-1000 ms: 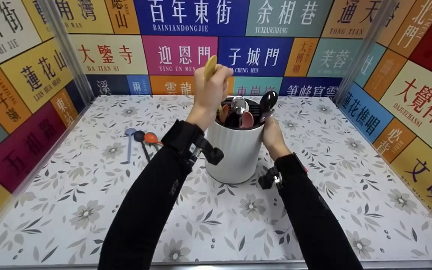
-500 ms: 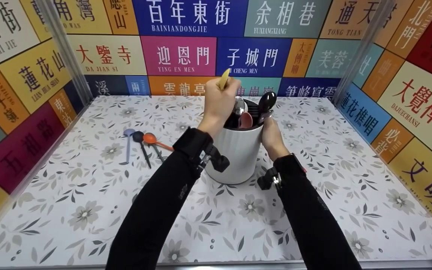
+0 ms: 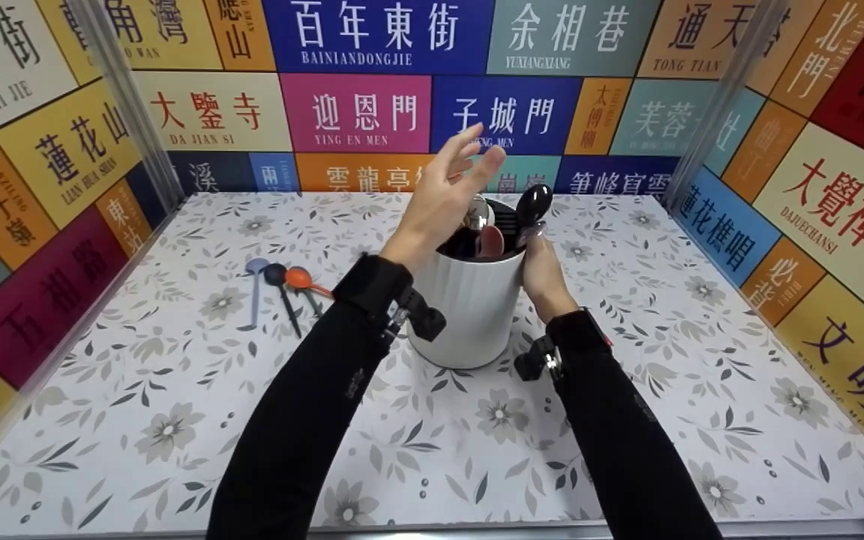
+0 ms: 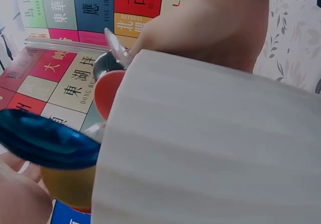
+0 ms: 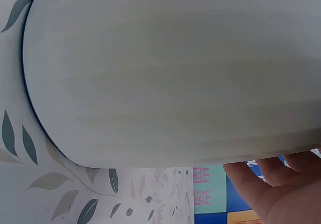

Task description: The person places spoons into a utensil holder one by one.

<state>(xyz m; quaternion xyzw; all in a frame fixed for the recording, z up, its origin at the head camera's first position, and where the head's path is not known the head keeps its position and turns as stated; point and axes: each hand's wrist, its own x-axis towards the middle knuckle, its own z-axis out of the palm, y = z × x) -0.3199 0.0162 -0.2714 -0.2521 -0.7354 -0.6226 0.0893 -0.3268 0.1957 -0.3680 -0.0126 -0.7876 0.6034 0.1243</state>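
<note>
A white ribbed utensil holder (image 3: 469, 315) stands upright with several spoons in it. My left hand (image 3: 439, 202) is over its left rim, fingers spread and holding nothing. Heads of a glossy black spoon (image 3: 534, 204), a pinkish-red spoon (image 3: 490, 241) and a shiny silver spoon (image 3: 478, 214) stick out above the rim. In the left wrist view, a dark blue spoon (image 4: 47, 138) and a yellow spoon (image 4: 70, 186) show close to the left hand (image 4: 22, 199). My right hand (image 3: 547, 277) grips the holder's right side, its fingers (image 5: 251, 181) along the far wall.
On the floral tabletop (image 3: 499, 465), left of the holder, lie a lilac-blue ladle (image 3: 256, 279), a black spoon (image 3: 275, 274) and an orange spoon (image 3: 298, 278), with a dark handle under the orange one. Panels with printed signs (image 3: 361, 112) enclose the back and sides.
My left hand has lowered the yellow spoon into the holder, let go of it and spread its fingers. The right hand has stayed on the holder.
</note>
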